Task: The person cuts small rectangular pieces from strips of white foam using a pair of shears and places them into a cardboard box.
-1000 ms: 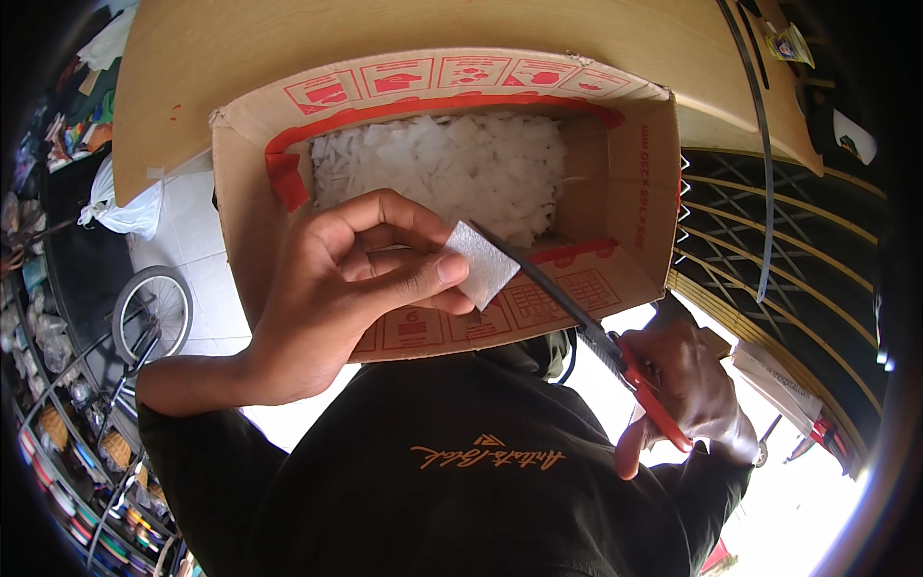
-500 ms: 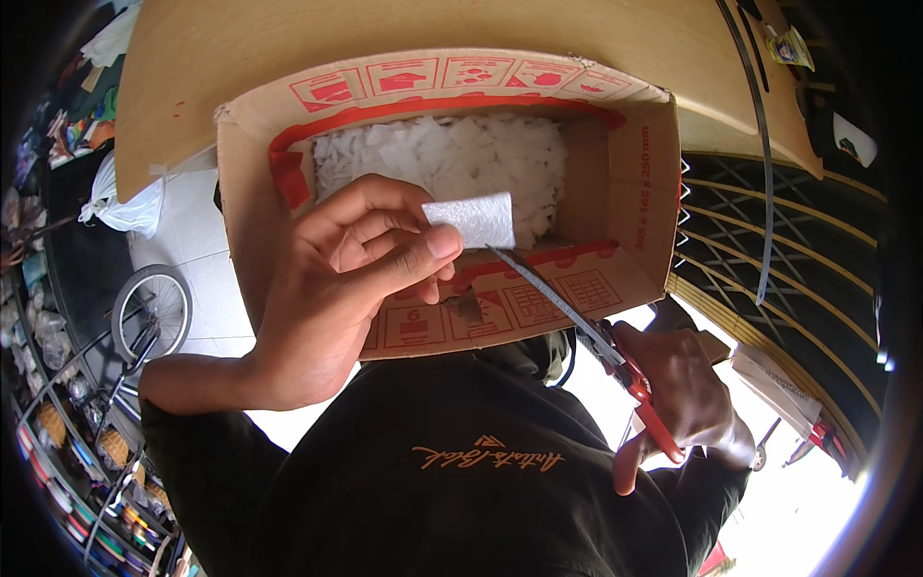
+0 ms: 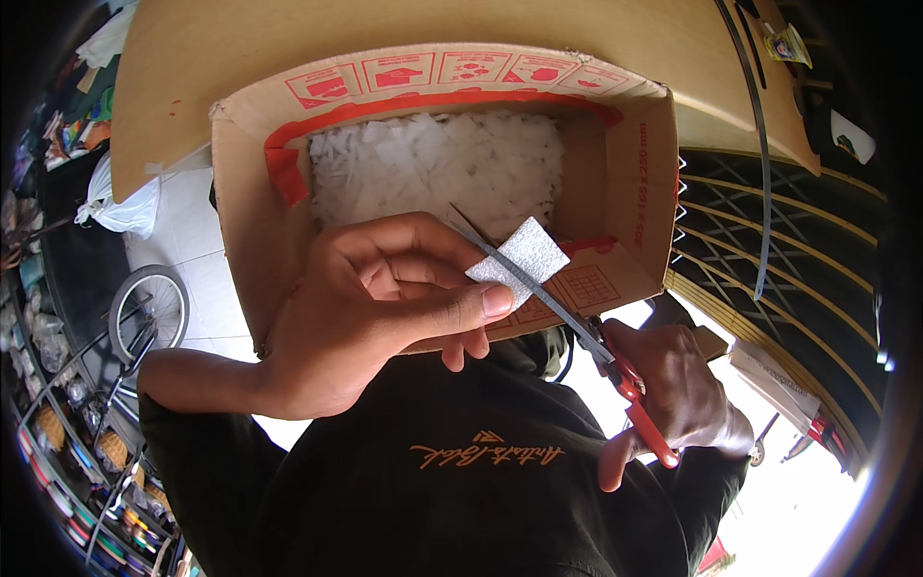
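My left hand (image 3: pixel 375 303) pinches a small white piece of foam sheet (image 3: pixel 540 252) between thumb and fingers. The red-handled scissors (image 3: pixel 646 423) are gripped in my right hand (image 3: pixel 673 389). Their long dark blades lie across the foam, one passing over its face, close to my left fingertips. Both hands are above the near side of an open cardboard box (image 3: pixel 639 183). Inside the box lies a thick layer of small white foam pieces (image 3: pixel 385 163); my left hand hides some of them.
A tan table (image 3: pixel 385 24) stretches behind the box. At the left are a tied white plastic bag (image 3: pixel 125 197), a bicycle wheel (image 3: pixel 149 313) and crowded racks. A dark folding gate (image 3: pixel 788 250) with yellow bars stands at the right, with a hanging strap (image 3: pixel 760 163) before it.
My left hand has moved right and slightly down, turning the foam piece to a slant. The scissor blades now span the foam rather than meeting its lower edge.
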Demonstrator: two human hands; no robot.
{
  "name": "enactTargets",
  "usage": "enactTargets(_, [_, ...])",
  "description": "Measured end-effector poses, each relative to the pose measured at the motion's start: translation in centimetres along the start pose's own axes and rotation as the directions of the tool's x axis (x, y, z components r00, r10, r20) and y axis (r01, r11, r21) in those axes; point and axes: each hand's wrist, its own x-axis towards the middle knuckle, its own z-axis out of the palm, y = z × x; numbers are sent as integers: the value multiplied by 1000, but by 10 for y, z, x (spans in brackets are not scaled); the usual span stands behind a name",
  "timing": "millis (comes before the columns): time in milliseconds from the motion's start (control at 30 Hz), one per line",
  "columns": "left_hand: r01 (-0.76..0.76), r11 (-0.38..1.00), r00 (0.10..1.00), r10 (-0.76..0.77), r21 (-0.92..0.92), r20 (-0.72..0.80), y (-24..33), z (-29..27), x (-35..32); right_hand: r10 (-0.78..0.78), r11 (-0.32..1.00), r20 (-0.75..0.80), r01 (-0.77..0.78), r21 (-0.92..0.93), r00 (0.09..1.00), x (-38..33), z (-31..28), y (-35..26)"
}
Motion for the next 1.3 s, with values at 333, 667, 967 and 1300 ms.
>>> enactTargets(333, [72, 997, 997, -72, -1, 9, 5, -2, 2, 97, 995, -65, -95, 34, 993, -5, 11, 4])
enactTargets(667, [109, 964, 991, -125, 243, 49, 14, -12, -2, 84, 996, -23, -84, -5, 996, -9, 7, 2])
enactTargets(967, [-91, 752, 996, 58, 653, 72, 29, -31, 1, 146, 984, -127, -131, 118, 981, -35, 13, 0])
enactTargets(1300, [-375, 381, 829, 545, 845, 122, 136, -40, -1, 248, 895, -349, -75, 439, 904, -48, 17, 25])
